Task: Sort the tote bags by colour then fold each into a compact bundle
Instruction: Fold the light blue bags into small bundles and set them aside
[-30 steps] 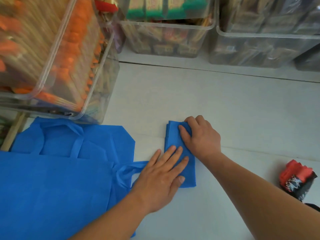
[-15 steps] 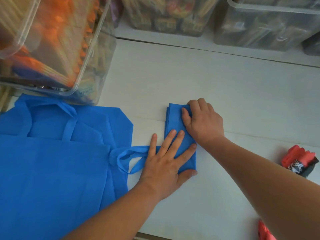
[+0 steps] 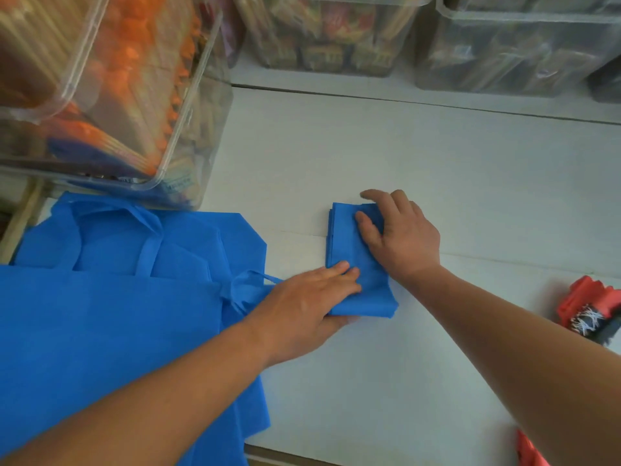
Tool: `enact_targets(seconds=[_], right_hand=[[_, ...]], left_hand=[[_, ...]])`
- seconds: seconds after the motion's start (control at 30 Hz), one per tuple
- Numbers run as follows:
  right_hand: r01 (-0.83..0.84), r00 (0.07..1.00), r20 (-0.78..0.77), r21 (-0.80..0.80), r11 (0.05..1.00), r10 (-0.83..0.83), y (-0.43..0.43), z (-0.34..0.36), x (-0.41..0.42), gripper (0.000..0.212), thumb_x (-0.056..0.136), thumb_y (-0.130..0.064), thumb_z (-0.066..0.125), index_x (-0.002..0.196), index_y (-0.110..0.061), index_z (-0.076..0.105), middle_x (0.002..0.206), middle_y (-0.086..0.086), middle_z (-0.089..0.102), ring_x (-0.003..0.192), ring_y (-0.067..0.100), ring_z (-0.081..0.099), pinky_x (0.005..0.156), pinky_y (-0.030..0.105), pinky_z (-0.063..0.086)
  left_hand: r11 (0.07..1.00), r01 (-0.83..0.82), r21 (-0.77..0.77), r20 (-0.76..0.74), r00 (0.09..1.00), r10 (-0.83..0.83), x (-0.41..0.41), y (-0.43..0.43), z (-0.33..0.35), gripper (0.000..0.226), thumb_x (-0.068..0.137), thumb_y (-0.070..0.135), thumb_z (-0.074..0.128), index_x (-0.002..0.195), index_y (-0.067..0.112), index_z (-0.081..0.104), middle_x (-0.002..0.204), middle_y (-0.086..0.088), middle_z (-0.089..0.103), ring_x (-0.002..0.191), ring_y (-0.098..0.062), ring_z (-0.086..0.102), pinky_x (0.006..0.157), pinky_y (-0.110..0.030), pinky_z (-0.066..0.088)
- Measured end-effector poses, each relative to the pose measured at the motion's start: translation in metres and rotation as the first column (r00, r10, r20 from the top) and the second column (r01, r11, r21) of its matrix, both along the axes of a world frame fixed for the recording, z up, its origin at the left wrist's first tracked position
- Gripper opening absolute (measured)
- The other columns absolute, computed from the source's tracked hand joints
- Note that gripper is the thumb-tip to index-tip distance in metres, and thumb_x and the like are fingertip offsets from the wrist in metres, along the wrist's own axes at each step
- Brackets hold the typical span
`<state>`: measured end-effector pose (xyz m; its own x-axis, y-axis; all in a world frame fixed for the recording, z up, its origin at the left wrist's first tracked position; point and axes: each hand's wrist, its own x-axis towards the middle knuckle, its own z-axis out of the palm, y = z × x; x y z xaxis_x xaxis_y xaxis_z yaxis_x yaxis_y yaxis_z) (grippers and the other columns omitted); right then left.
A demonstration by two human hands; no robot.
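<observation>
Unfolded blue bags (image 3: pixel 100 314) lie flat on the table (image 3: pixel 420 156), just left of the left grip (image 3: pixel 302 304). That grip pinches the near end of the bundle (image 3: pixel 349 243), fingers flat on top and thumb tucked beneath. The bundle's long axis runs away from it to the right grip (image 3: pixel 406 240), which is curled over the far end with its thumb pressing down. I'd guess the near end folds over next.

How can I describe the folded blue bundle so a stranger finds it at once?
Look at the white table, right of the flat blue tote bags. There the left hand and right hand hold a small blue bundle. Unlike those bags, it is folded into a narrow rectangle.
</observation>
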<state>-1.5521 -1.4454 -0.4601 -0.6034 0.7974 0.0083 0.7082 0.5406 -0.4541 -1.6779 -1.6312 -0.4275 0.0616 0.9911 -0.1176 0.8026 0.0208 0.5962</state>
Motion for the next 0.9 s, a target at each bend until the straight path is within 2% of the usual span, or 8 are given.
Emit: enact_targets(seconds=[0.07, 0.13, 0.3, 0.5, 0.6, 0.7, 0.77, 0.9], right_hand=[[0.04, 0.997, -0.062, -0.139, 0.989, -0.049, 0.003, 0.006, 0.002, 0.03, 0.096, -0.057, 0.056, 0.124, -0.045, 0.057, 0.105, -0.017, 0.054, 0.096, 0.009, 0.054, 0.071, 0.032, 0.044], [0.044, 0.996, -0.061, -0.278, 0.96, -0.063, 0.008, 0.01, 0.002, 0.023, 0.096, -0.059, 0.055, 0.112, -0.045, 0.064, 0.103, -0.017, 0.059, 0.098, 0.01, 0.058, 0.078, 0.034, 0.047], [-0.006, 0.951, -0.225, -0.701, 0.713, -0.213, 0.016, 0.021, 0.01, 0.067, 0.096, -0.076, 0.02, 0.11, -0.037, 0.072, 0.113, -0.011, 0.07, 0.11, 0.013, 0.065, 0.1, 0.045, 0.051], [0.069, 0.993, -0.067, -0.363, 0.929, -0.099, 0.006, 0.015, 0.001, 0.036, 0.098, -0.064, 0.042, 0.113, -0.038, 0.062, 0.105, -0.018, 0.057, 0.104, 0.012, 0.054, 0.08, 0.035, 0.046], [0.093, 0.996, 0.025, -0.247, 0.965, -0.09, 0.003, 0.012, -0.004, 0.034, 0.099, -0.06, 0.044, 0.114, -0.033, 0.061, 0.105, -0.013, 0.055, 0.101, 0.015, 0.051, 0.075, 0.033, 0.041], [0.076, 0.997, 0.027, -0.137, 0.988, -0.073, 0.0, 0.008, -0.006, 0.036, 0.099, -0.057, 0.044, 0.114, -0.03, 0.062, 0.103, -0.006, 0.057, 0.096, 0.021, 0.054, 0.068, 0.035, 0.045], [0.067, 0.998, 0.014, -0.074, 0.995, -0.066, -0.002, 0.004, -0.007, 0.036, 0.098, -0.055, 0.044, 0.111, -0.028, 0.065, 0.099, -0.003, 0.058, 0.091, 0.025, 0.056, 0.062, 0.033, 0.041], [0.083, 0.997, 0.011, -0.033, 0.996, -0.082, -0.002, 0.002, -0.008, 0.034, 0.098, -0.053, 0.046, 0.108, -0.028, 0.066, 0.096, -0.003, 0.058, 0.087, 0.024, 0.056, 0.06, 0.032, 0.041]], left_hand=[[0.971, -0.187, -0.148, 0.149, 0.967, 0.209, -0.003, 0.014, 0.017, 0.035, 0.098, 0.056, 0.051, 0.122, 0.031, 0.055, 0.119, 0.011, 0.07, 0.108, -0.013, 0.066, 0.091, -0.036, 0.052], [0.897, -0.381, -0.226, 0.217, 0.878, 0.427, -0.007, 0.028, 0.025, 0.023, 0.099, 0.054, 0.055, 0.108, 0.033, 0.05, 0.084, 0.008, 0.066, 0.077, -0.012, 0.061, 0.071, -0.034, 0.047], [0.789, -0.546, -0.283, 0.233, 0.758, 0.609, -0.009, 0.072, 0.022, 0.028, 0.099, 0.051, 0.056, 0.103, 0.025, 0.048, 0.074, 0.008, 0.052, 0.073, -0.02, 0.052, 0.066, -0.035, 0.039], [0.755, -0.602, -0.259, 0.074, 0.767, 0.637, -0.019, 0.105, 0.024, 0.036, 0.091, 0.055, 0.066, 0.094, 0.021, 0.055, 0.079, 0.001, 0.06, 0.08, -0.025, 0.061, 0.07, -0.038, 0.05], [0.814, -0.54, -0.215, -0.212, 0.839, 0.5, -0.034, 0.105, 0.035, 0.052, 0.086, 0.058, 0.07, 0.121, 0.022, 0.055, 0.116, 0.0, 0.062, 0.108, -0.025, 0.059, 0.088, -0.041, 0.051], [0.963, -0.27, -0.01, -0.335, 0.908, 0.251, -0.036, 0.094, 0.046, 0.059, 0.095, 0.04, 0.066, 0.148, 0.021, 0.048, 0.152, 0.0, 0.048, 0.14, -0.024, 0.044, 0.117, -0.04, 0.03], [0.991, -0.128, -0.047, -0.38, 0.919, 0.101, -0.03, 0.082, 0.04, 0.058, 0.104, 0.04, 0.048, 0.157, 0.02, 0.036, 0.166, 0.0, 0.029, 0.152, -0.021, 0.027, 0.125, -0.043, 0.015], [0.971, -0.178, -0.158, -0.412, 0.906, 0.099, -0.022, 0.058, 0.002, 0.065, 0.105, 0.047, 0.008, 0.164, 0.023, 0.003, 0.172, 0.005, -0.011, 0.158, -0.017, 0.005, 0.128, -0.048, 0.01]])
